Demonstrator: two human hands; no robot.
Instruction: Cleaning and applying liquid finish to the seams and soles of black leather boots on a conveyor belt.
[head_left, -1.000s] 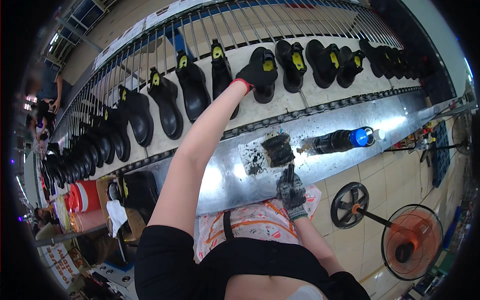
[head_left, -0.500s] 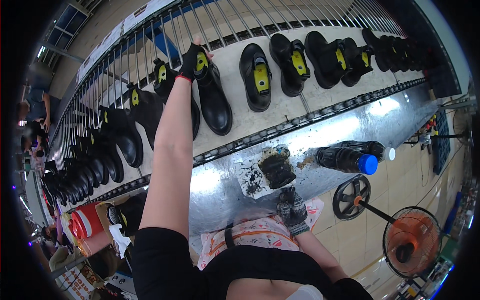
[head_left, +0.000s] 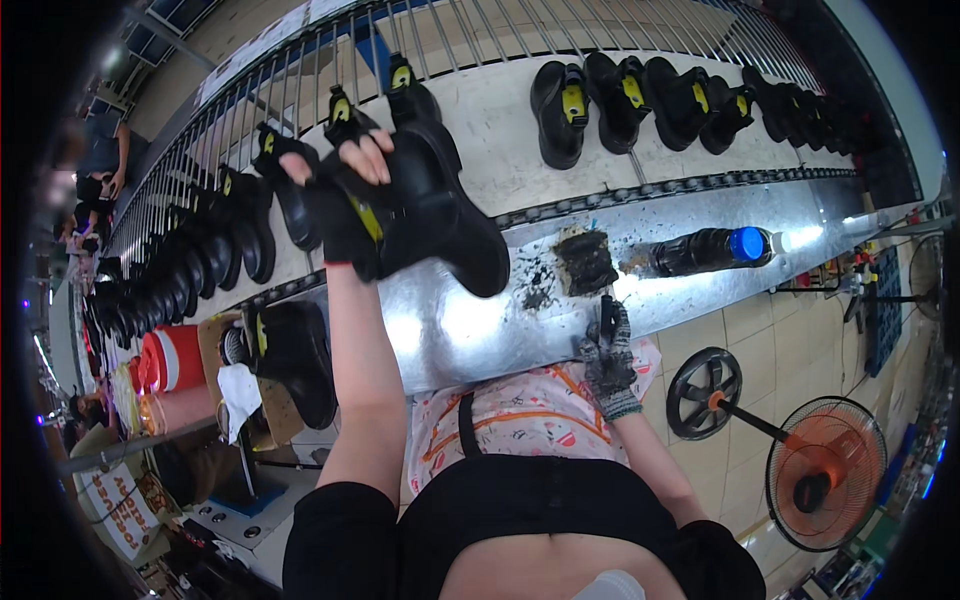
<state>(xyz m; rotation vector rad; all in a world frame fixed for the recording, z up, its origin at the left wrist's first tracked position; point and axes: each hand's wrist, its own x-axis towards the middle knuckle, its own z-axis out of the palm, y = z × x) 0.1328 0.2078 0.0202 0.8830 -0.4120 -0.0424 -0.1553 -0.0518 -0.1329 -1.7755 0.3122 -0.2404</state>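
Note:
A black ankle boot [head_left: 440,205] with a yellow insole is lifted off the pale conveyor, tilted, its toe pointing down and right. My left hand [head_left: 345,185], in a black fingerless glove with a red edge, is closed around the boot's upper near its opening. My right hand [head_left: 608,370] wears a grey, black-stained knit glove at the metal ledge's near edge. A small dark piece shows at its fingertips; what it is cannot be made out. Just beyond lies a black-soaked pad [head_left: 587,262], with black smears beside it on the ledge.
Rows of black shoes [head_left: 632,100] stand on the conveyor [head_left: 480,130], bordered by a chain [head_left: 680,185] and metal bars. Dark bottles, one with a blue cap [head_left: 745,243], lie on the ledge. A boot [head_left: 295,360] sits by a carton at left; an orange fan [head_left: 825,475] stands right.
My left hand has lifted the boot off the conveyor and brought it nearer, turning it sideways. My right hand has shifted slightly up and right, its fingers now extended. The view has turned a little.

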